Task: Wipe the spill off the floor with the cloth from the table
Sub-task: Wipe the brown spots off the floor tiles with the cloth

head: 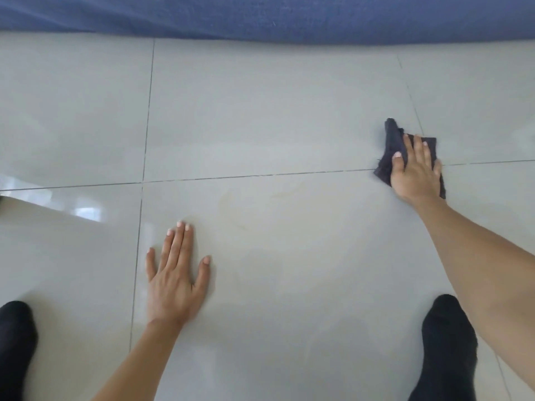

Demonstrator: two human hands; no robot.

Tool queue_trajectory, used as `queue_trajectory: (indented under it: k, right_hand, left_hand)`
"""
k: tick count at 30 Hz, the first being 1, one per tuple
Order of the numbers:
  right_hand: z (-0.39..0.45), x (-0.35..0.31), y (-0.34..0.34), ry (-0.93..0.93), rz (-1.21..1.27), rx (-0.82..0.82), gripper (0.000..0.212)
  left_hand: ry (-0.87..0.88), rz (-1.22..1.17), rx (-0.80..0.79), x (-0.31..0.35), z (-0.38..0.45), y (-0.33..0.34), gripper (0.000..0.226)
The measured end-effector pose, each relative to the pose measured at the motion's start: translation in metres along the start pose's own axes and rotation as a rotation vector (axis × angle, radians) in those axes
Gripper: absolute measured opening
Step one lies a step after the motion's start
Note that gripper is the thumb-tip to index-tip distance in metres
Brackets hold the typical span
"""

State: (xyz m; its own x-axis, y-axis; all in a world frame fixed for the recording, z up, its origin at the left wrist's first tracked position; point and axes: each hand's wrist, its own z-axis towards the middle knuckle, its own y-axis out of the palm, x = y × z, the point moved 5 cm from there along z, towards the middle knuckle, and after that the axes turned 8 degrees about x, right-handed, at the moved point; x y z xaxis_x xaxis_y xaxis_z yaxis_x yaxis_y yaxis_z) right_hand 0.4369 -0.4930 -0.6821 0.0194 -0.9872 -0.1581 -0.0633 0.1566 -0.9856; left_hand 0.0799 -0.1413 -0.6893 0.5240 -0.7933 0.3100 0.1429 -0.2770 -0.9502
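Observation:
A dark, crumpled cloth (394, 140) lies on the pale grey tiled floor (260, 111) at the right, and my right hand (417, 172) presses flat on top of it, covering most of it. Faint yellowish streaks of the spill (289, 193) show on the tile near the middle, left of the cloth and just below a grout line. My left hand (173, 282) rests palm down on the bare floor at the lower left, fingers spread, with nothing in it.
Blue fabric (260, 15) runs across the whole far edge of the floor. My two feet in black socks stand at the lower left (16, 342) and lower right (447, 351). A bright reflection (58, 204) glares off the tiles at the left.

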Motion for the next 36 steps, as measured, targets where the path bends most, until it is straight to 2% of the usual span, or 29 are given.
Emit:
queue_trajectory:
  k: [5,9,13,18,25,36]
  right_hand:
    - [-0.022,0.007,0.003,0.123,0.016,0.021,0.059]
    - [-0.054,-0.011,0.013,0.181,-0.002,0.015,0.06]
    - [-0.08,-0.05,0.019,0.165,0.012,0.016,0.061]
    - [-0.112,-0.121,0.033,0.062,0.01,0.011,0.061]
    - [-0.15,-0.244,0.059,-0.082,0.024,0.023,0.06]
    - [-0.172,-0.39,0.083,-0.273,0.054,0.03,0.061]
  left_hand:
    - [0.01,-0.032,0.013,-0.002,-0.002,-0.003,0.069]
    - [0.037,-0.203,-0.011,-0.014,-0.008,-0.006,0.073]
    - [0.053,-0.093,-0.037,-0.066,-0.033,-0.024,0.073]
    - [0.01,0.015,-0.068,-0.101,-0.053,-0.035,0.071]
    - [-0.008,-0.009,-0.025,-0.101,-0.051,-0.036,0.069]
    - [-0.013,-0.046,-0.01,-0.103,-0.049,-0.036,0.07]
